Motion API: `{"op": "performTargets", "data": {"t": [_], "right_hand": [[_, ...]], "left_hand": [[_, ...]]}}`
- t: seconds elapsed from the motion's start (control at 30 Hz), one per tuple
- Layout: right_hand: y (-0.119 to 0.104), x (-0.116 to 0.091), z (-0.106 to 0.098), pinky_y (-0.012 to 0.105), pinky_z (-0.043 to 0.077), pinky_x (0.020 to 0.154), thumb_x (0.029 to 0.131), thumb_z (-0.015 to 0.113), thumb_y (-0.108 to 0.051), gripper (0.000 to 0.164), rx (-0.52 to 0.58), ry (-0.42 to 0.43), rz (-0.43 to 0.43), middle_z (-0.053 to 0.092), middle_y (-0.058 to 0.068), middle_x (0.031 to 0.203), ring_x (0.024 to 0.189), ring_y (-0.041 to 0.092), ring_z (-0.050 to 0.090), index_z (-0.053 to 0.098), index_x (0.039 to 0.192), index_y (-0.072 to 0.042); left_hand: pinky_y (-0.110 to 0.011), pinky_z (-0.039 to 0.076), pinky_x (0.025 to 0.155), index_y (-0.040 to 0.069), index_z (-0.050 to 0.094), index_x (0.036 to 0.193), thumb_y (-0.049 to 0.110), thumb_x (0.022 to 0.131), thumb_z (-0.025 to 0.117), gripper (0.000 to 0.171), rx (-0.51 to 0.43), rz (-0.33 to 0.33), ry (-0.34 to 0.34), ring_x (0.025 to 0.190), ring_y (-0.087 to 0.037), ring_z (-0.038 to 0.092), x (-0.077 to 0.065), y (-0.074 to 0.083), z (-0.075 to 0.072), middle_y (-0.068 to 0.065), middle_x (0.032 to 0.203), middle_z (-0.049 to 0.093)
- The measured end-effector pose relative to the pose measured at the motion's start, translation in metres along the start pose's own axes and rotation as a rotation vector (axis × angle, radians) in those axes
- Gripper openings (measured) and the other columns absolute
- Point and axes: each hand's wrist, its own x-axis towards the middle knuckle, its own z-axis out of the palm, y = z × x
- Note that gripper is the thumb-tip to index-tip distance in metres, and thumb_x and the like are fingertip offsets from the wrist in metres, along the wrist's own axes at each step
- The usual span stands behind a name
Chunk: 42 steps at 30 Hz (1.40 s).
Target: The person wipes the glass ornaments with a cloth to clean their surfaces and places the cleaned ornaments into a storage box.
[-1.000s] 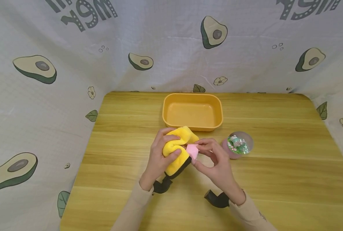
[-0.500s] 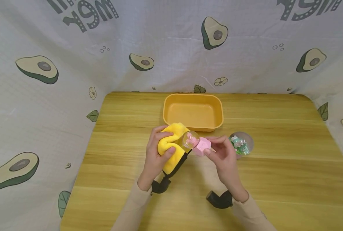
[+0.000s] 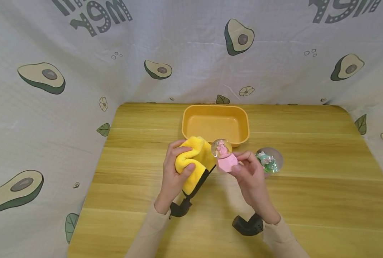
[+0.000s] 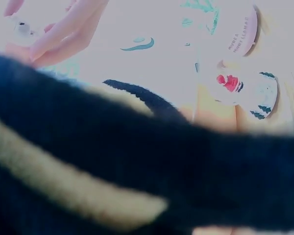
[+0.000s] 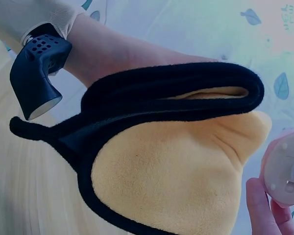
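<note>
My left hand (image 3: 173, 175) is on the near side of the orange tub (image 3: 215, 108), by its near left corner, gripping a bunched yellow cloth (image 3: 191, 179) between thumb and fingers; the cloth's black edge hangs on the side away from the tub. Just right of the cloth, in front of the tub's near edge, is the small pink snow globe (image 3: 227, 163), held up off the table (image 3: 139, 161) with its ball leaning slightly left. My right hand (image 3: 252, 181), nearer me than the tub's right corner, pinches its base. Farther right and nearer me than the tub stands a bigger snow globe (image 3: 273, 157). I judge I am wiping the small globe and looking it over; the next move calls for a firm pinch on the base and soft cloth against the ball.
</note>
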Motion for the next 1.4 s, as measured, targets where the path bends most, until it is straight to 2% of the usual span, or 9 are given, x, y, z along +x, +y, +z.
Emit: {"op": "performTargets", "data": {"t": [0.13,0.33,0.43,0.57,0.67,0.93,1.17,1.3,1.4], "right_hand": [[-0.001,0.001,0.001,0.028,0.051,0.083,0.088,0.053,0.01,0.023,-0.017,-0.003,0.017,0.052,0.011,0.113,0.095,0.018,0.056,0.049,0.106,-0.002],[-0.001,0.004,-0.002,0.026,0.049,0.085,0.082,0.059,0.013,0.055,-0.024,-0.078,-0.011,0.048,0.011,0.125,0.101,0.02,0.055,0.042,0.131,-0.004],[-0.002,0.005,-0.003,0.026,0.05,0.085,0.081,0.061,0.013,0.062,-0.055,-0.12,-0.033,0.044,0.011,0.13,0.104,0.02,0.054,0.04,0.137,-0.006],[-0.003,0.006,-0.003,0.025,0.051,0.081,0.079,0.059,0.016,0.061,-0.054,-0.155,-0.033,0.045,0.012,0.127,0.098,0.019,0.055,0.042,0.133,-0.006],[-0.005,0.005,0.0,0.026,0.052,0.079,0.077,0.059,0.02,0.06,-0.06,-0.137,0.002,0.05,0.01,0.122,0.096,0.017,0.057,0.042,0.127,-0.008],[-0.01,0.003,0.005,0.025,0.052,0.075,0.074,0.064,0.019,0.062,-0.29,-0.027,0.135,0.053,0.007,0.114,0.097,0.016,0.056,0.039,0.118,-0.016],[-0.008,0.001,0.002,0.022,0.052,0.073,0.076,0.066,0.019,0.05,-0.381,-0.113,0.042,0.047,0.013,0.119,0.092,0.016,0.053,0.048,0.12,0.005],[-0.011,0.002,0.001,0.022,0.051,0.072,0.079,0.063,0.019,0.047,-0.388,-0.184,0.006,0.051,0.012,0.117,0.089,0.016,0.053,0.048,0.122,0.01],[-0.014,0.001,0.002,0.021,0.05,0.076,0.078,0.063,0.02,0.05,-0.441,-0.189,-0.009,0.053,0.012,0.118,0.098,0.017,0.055,0.045,0.124,0.01]], "left_hand": [[-0.034,0.048,0.08,0.005,0.054,0.112,0.047,0.092,0.058,0.046,-0.007,-0.003,-0.002,0.105,-0.031,0.05,0.0,0.0,0.001,-0.017,0.121,0.047],[-0.034,0.048,0.079,0.005,0.054,0.111,0.046,0.092,0.059,0.046,-0.03,0.009,-0.012,0.105,-0.031,0.05,0.0,-0.001,0.002,-0.017,0.121,0.047],[-0.034,0.048,0.08,0.005,0.054,0.111,0.046,0.093,0.059,0.045,-0.03,0.019,-0.018,0.106,-0.031,0.05,0.0,-0.001,0.003,-0.018,0.121,0.047],[-0.035,0.047,0.082,0.006,0.055,0.111,0.047,0.092,0.059,0.045,-0.024,0.019,-0.031,0.107,-0.031,0.05,0.0,-0.001,0.004,-0.017,0.121,0.048],[-0.036,0.046,0.084,0.007,0.054,0.111,0.048,0.092,0.058,0.046,-0.027,0.014,-0.051,0.108,-0.031,0.049,0.0,-0.001,0.006,-0.016,0.121,0.049],[-0.037,0.046,0.084,0.006,0.052,0.114,0.05,0.093,0.055,0.048,-0.046,0.02,-0.11,0.108,-0.031,0.05,-0.001,0.001,0.011,-0.017,0.123,0.047],[-0.036,0.047,0.083,0.007,0.051,0.116,0.051,0.093,0.053,0.05,-0.043,0.014,-0.134,0.108,-0.031,0.05,-0.003,0.001,0.013,-0.017,0.124,0.047],[-0.036,0.047,0.083,0.007,0.051,0.116,0.051,0.093,0.054,0.05,-0.039,0.007,-0.132,0.109,-0.031,0.05,-0.003,0.001,0.012,-0.017,0.125,0.047],[-0.036,0.047,0.083,0.007,0.051,0.116,0.052,0.093,0.054,0.05,-0.033,0.0,-0.134,0.109,-0.031,0.049,-0.003,0.002,0.012,-0.016,0.125,0.047]]}}
